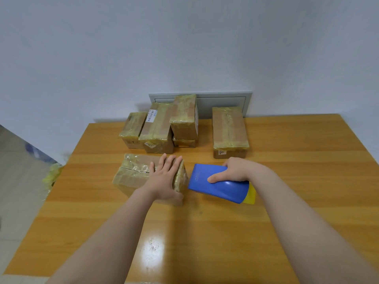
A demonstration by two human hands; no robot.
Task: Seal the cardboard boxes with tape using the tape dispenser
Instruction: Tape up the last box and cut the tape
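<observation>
A small cardboard box [131,173] wrapped in yellowish clear tape lies on the wooden table [205,232] at centre left. My left hand [164,177] lies flat on its right end with the fingers straight. Just right of the box, my right hand [231,171] grips a blue tape dispenser [217,185] with a yellow end; its blue front edge points at the box's right side. The tape roll itself is hidden inside the dispenser.
Several taped boxes [158,126] cluster at the back of the table, one stacked on another. A longer taped box [229,130] stands apart at back right. A grey wall panel [225,101] sits behind them. Crumpled tape [51,175] hangs off the table's left edge.
</observation>
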